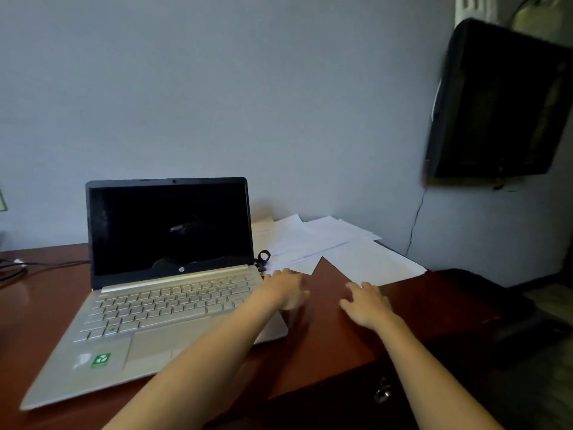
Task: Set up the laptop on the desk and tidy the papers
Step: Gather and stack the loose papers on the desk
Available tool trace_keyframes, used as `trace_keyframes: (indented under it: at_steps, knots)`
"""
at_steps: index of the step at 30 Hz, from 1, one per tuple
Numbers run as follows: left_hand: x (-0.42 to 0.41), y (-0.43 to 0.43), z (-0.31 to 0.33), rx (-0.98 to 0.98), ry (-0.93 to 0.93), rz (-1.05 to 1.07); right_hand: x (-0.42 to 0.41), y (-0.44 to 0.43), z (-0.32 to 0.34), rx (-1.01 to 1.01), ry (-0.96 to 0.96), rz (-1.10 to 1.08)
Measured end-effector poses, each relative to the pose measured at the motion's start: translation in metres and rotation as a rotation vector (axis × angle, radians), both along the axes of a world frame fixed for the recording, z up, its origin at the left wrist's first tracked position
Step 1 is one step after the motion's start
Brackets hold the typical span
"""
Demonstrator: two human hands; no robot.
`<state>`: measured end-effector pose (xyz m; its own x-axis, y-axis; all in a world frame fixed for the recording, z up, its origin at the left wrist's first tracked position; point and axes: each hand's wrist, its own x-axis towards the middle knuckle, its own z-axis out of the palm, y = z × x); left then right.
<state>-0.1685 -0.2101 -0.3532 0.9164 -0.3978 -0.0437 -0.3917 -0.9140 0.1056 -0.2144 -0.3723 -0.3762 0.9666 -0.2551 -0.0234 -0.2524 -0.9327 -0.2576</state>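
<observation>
A silver laptop (148, 308) stands open on the reddish-brown desk (328, 333), its screen dark. Loose white papers (341, 249) lie spread in an untidy fan to its right, reaching back to the wall. My left hand (286, 288) is stretched out beside the laptop's right edge, fingers extended toward the nearest sheet. My right hand (366, 301) hovers or rests flat on the desk just in front of the large front sheet, fingers spread. Neither hand holds anything.
A black cable (263, 259) is plugged in at the laptop's right rear corner. More cables (18, 268) lie at the desk's far left. A dark wall-mounted screen (496, 103) hangs at upper right. A black bag (483, 299) sits off the desk's right end. A drawer key (383, 392) hangs below.
</observation>
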Motion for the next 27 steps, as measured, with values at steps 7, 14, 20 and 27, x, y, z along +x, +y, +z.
trace_keyframes:
  at_steps: [7, 14, 20, 27]
  knots:
    - [0.029, -0.028, -0.022, 0.054, 0.08, 0.001, 0.021, -0.012, -0.025, -0.015, -0.148, 0.003]
    - [0.076, -0.049, -0.02, -0.135, -0.113, 0.057, 0.06, -0.012, -0.026, -0.004, -0.243, 0.063]
    - [0.123, -0.056, -0.029, -0.013, 0.008, 0.074, 0.097, -0.018, -0.026, 0.004, -0.283, 0.045]
    - [0.161, -0.06, -0.046, 0.025, -0.005, 0.134, 0.134, -0.023, -0.028, 0.03, -0.305, 0.03]
